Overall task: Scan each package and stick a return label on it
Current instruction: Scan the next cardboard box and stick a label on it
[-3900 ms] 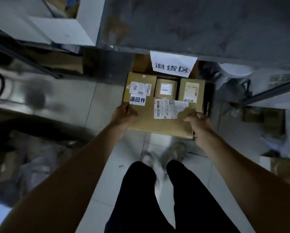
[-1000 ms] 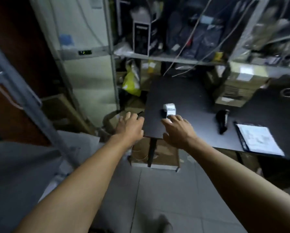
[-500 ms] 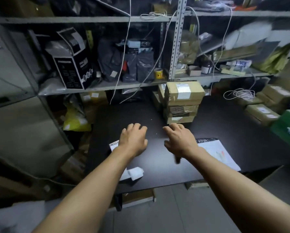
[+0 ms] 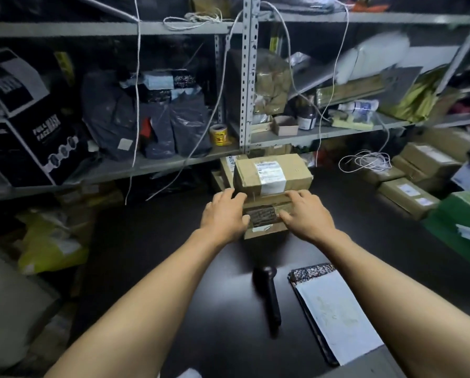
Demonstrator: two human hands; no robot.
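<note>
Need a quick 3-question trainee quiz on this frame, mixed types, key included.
1. True or false: the left hand holds the scanner.
2. What lies right of the scanner? A) notepad B) yellow tape roll C) cable coil
3. Fill in: both hands reach the stack of ____ boxes.

Key: 1. False; the scanner lies untouched on the black table, and the right hand is at the stack too. 2. A, the notepad. 3. cardboard.

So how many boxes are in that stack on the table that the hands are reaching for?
3 show. The top box carries a white label, the middle box sits between the left hand and right hand, and the bottom box is on the table. More may be hidden behind.
</note>
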